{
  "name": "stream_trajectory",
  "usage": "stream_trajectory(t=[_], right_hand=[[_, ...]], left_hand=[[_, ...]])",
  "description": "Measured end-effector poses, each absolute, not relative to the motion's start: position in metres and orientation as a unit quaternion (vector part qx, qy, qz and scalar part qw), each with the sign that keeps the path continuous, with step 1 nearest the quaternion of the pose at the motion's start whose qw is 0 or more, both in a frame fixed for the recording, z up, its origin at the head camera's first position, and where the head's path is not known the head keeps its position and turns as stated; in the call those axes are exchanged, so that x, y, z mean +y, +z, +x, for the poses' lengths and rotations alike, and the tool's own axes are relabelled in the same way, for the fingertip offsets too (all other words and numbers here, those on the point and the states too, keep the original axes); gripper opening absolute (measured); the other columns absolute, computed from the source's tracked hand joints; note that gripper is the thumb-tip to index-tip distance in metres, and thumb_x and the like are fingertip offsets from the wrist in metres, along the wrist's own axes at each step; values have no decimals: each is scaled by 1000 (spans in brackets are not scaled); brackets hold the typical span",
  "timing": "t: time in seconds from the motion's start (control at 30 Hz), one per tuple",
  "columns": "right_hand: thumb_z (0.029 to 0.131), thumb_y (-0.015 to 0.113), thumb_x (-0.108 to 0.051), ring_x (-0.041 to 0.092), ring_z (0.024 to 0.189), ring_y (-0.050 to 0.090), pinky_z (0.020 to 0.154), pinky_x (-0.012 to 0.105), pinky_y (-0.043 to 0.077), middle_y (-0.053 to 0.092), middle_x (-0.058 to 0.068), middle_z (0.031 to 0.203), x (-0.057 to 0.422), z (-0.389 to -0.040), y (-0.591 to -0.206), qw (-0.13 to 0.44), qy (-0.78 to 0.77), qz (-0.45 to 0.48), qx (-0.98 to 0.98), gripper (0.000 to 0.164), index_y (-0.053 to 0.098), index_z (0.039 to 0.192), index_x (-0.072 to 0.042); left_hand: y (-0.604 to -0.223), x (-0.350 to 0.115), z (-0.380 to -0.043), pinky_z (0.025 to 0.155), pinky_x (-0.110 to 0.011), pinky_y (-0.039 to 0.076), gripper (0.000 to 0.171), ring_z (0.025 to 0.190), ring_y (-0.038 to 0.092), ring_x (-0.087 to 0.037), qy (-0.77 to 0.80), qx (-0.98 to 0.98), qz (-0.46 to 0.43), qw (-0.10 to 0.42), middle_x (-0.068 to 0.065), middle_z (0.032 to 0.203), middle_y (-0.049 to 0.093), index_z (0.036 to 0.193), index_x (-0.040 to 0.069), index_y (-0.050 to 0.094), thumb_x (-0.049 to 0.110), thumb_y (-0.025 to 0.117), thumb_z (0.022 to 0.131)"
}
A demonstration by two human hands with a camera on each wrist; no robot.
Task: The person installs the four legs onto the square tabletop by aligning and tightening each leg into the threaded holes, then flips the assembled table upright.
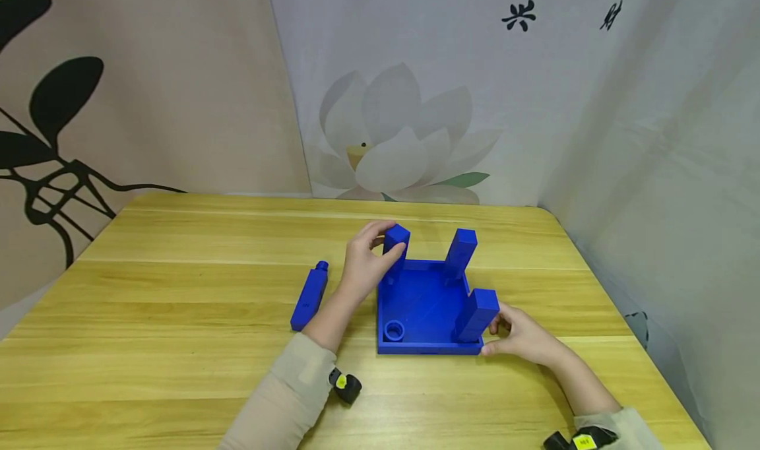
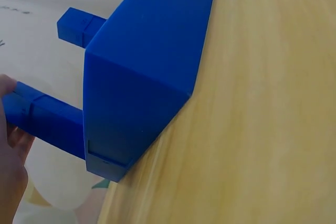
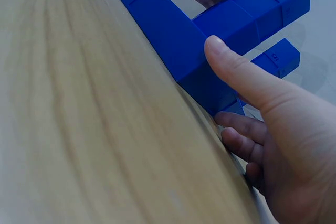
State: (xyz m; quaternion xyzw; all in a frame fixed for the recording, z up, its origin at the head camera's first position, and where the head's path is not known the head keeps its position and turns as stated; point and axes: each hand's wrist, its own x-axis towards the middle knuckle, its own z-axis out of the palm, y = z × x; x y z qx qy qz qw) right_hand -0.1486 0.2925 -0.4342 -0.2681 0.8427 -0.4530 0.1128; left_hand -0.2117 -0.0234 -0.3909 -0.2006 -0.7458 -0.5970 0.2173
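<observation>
A square blue tabletop [image 1: 424, 308] with a raised rim lies upside down on the wooden table, three square legs upright at its corners. My left hand [image 1: 366, 263] grips the far-left leg [image 1: 398, 235] near its upper end, thumb on the near side. At the near-right corner, my right hand [image 1: 525, 338] holds the tabletop's edge; in the right wrist view its thumb [image 3: 231, 64] lies on the corner beside the near-right leg [image 3: 257, 14]. A round socket [image 1: 394, 331] shows at the near-left corner. Left of it, a loose blue leg [image 1: 310, 297] with a round peg lies flat.
The wooden table [image 1: 178, 344] extends to both sides, its far edge close to a printed curtain [image 1: 410, 140] with a lotus. Another curtain [image 1: 665, 173] hangs along the right side. A far-right leg [image 1: 460, 255] rises between the hands.
</observation>
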Motion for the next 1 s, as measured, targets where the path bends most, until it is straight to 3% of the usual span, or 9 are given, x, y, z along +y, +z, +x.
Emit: stream_trajectory(t=[0.67,1.0], right_hand=[[73,84,-15,19,72,48,62,30,40,50,5,80,296,-150,-439,112,-455,-265,843,44,54,106,-12],[74,83,-16,18,72,47,60,29,40,50,4,80,296,-151,-440,112,-447,-264,847,42,53,104,-11]], left_hand=[[-400,-26,-216,94,-36,48,38,109,59,-28,-602,-740,-241,181,-18,126,57,129,-5,55,8,62,94],[-398,-27,-217,90,-35,50,52,102,60,-23,-582,-763,-187,211,-12,117,61,125,-2,57,21,77,82]])
